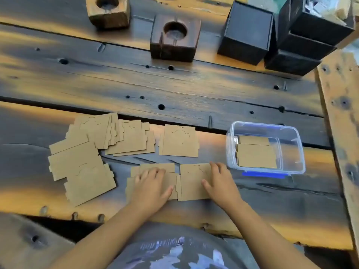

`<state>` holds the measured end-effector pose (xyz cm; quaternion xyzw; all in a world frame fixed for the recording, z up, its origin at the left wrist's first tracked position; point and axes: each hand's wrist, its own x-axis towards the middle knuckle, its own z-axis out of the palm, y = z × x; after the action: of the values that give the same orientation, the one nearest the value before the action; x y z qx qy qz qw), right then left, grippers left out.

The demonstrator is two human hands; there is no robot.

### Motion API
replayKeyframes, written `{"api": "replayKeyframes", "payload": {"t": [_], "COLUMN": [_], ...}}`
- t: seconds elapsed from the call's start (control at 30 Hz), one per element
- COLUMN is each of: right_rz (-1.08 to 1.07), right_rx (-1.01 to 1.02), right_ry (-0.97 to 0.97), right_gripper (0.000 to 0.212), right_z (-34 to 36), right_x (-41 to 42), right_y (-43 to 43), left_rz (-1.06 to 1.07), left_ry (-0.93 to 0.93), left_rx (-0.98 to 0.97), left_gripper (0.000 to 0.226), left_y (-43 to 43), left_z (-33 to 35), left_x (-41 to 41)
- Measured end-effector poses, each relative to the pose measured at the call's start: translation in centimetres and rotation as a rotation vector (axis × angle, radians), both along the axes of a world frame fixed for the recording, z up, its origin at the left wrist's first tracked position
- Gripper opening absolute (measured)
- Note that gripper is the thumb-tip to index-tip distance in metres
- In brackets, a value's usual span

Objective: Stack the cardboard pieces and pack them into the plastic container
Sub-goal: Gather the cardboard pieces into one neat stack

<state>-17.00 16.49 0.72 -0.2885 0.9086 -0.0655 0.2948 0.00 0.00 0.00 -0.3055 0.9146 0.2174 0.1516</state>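
Clear plastic container (295, 152), cardboard pieces (256, 155) inside

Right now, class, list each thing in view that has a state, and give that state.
container: no lid on, partly filled.
packed pieces: lying flat inside the container.
loose pieces: spread out, overlapping, not stacked.
near pieces: flat, side by side, one under each hand.
left hand: fingers straight, presses a near piece.
right hand: fingers straight, presses the other.
black box: closed.
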Motion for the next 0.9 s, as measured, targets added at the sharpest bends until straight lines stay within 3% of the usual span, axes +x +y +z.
{"api": "replayKeyframes", "payload": {"t": [0.2,0.37,0.6,0.73,0.9], "right_rz": [-0.131,-0.193,-0.388,-0.39,-0.386], "right_rx": [0.04,-0.012,-0.102,-0.031,-0.067], "right_ry": [-0.105,-0.17,-0.296,-0.365,-0.38], "right_gripper": [0.055,0.049,0.023,0.014,0.022], "right_z": [-1.4,-2.4,-3.7,-3.7,-3.3], "right_x": [-1.1,-2.4,-4.0,-4.6,-4.1], "right_y": [2.1,2.2,2.2,2.4,2.6], "left_rz": [0.147,0.451,0.847,0.94,0.935], "left_ry": [-0.015,-0.003,0.052,0.133,0.192], "left_rx": [0.265,0.439,0.629,0.671,0.739], "left_gripper": [0.047,0.048,0.042,0.043,0.042], "left_y": [3.2,5.2,6.0,6.0,5.8], "left_z": [-1.6,-1.9,-2.4,-2.3,-1.9], "left_x": [-2.1,-4.8,-6.8,-6.7,-5.0]}}
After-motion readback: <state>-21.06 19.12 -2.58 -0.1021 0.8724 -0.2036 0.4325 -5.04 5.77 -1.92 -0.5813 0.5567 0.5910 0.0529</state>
